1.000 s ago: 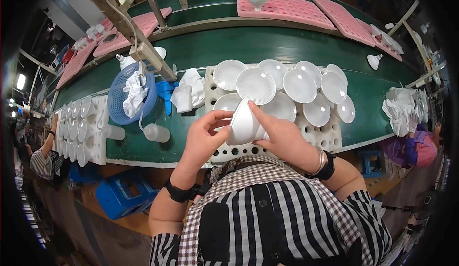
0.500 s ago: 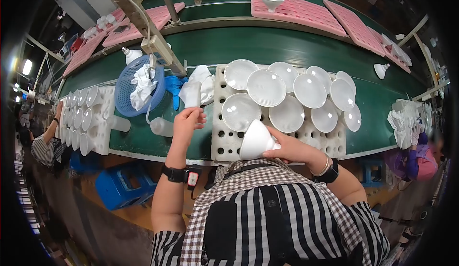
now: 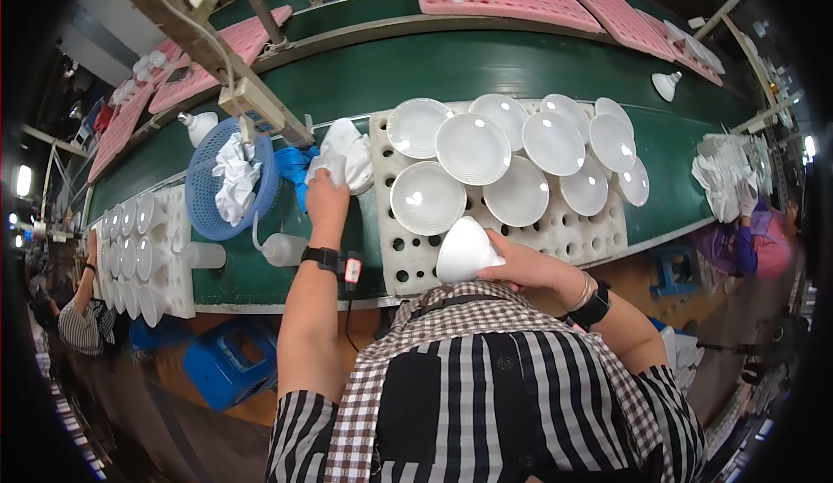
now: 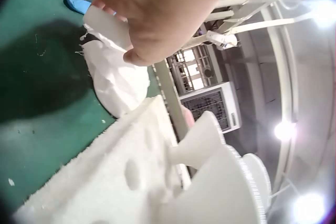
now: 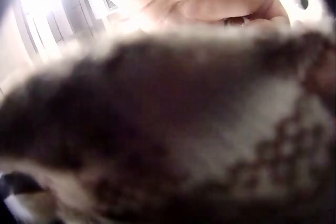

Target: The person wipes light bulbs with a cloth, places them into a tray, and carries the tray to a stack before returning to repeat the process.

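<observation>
My right hand point(image 3: 525, 266) grips a white cone-shaped reflector bulb point(image 3: 464, 250) by its narrow end, close to my apron, its wide end pointing left. In the right wrist view, blurred checked apron cloth hides most of the right hand point(image 5: 226, 1). My left hand point(image 3: 328, 201) is reached forward to a folded white cloth point(image 4: 107, 27). In the left wrist view the fingers of the left hand point(image 4: 157, 14) bend over its far edge, with the thumb at its near side. Beside it lie a crumpled white cloth point(image 4: 118, 77) and a blue cloth point(image 3: 295, 166).
Several reflector bulbs point(image 3: 473, 149) stand face up in a white foam tray point(image 3: 399, 266). Left of it are a blue basket point(image 3: 201, 184) with white cloth and a white bottle point(image 3: 282, 249). Pink foam trays point(image 3: 512, 1) lie farther back. Another person point(image 3: 764, 240) sits at the right.
The left hand let go of the bulb and moved forward and left to the folded white cloth. The right hand lowered the bulb toward the apron and keeps its grip.
</observation>
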### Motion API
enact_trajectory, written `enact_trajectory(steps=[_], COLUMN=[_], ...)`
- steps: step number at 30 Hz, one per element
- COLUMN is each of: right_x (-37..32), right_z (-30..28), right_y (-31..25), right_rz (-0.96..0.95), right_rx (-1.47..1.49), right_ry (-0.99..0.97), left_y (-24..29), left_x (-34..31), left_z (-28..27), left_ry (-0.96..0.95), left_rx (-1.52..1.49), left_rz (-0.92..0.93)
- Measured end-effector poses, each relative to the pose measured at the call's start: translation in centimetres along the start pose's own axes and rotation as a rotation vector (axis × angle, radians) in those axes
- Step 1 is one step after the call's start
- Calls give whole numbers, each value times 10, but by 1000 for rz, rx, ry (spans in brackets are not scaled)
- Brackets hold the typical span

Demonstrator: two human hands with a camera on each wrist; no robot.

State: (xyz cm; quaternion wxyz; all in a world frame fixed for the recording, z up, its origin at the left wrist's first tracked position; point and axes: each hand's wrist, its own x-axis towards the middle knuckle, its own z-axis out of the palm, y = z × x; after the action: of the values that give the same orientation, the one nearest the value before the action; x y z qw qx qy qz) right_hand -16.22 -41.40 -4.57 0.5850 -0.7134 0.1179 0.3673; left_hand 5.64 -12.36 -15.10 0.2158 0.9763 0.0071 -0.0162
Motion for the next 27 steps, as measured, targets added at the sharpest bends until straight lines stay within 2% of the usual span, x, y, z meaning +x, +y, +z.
enact_trajectory(steps=[1,3,4,6,7,9,11,15,17,21,23,25,27], right_x=[-3,-7,-7,-8,-8,-4,2,6,9,24,22,25,35], right_z=[0,2,3,5,5,7,12,27,31,30,31,35,38], right_y=[-7,-18,-20,-32,-38,-47,-47,-56,-52,-26,-29,-29,-31], right_rz=[13,44,19,17,23,51,25,-26,-37,63,103,149,179], right_rx=[-2,10,8,35,30,13,12,-148,-202,-58,-29,-22,-26], right_ry=[-12,-23,-35,-81,-92,-142,-199,-229,-252,-320,-288,-294,-302], left_y=[0,3,3,5,11,26,36,54,37,-15,-22,-8,14], left_x=[-2,-24,-36,-66,-81,-113,-133,-171,-177,-193,-199,-202,-203], left_z=[-4,-24,-33,-50,-60,-78,-86,-99,-96,-74,-76,-79,-84], left_ry=[14,148,139,242,242,95,77,-57,-83,-48,40,90,65], left_rx=[-43,-124,-121,-287,-284,-442,-464,-322,-270,-73,-238,-265,-192], left_rz=[-25,110,106,482,469,551,634,915,907,771,532,541,756])
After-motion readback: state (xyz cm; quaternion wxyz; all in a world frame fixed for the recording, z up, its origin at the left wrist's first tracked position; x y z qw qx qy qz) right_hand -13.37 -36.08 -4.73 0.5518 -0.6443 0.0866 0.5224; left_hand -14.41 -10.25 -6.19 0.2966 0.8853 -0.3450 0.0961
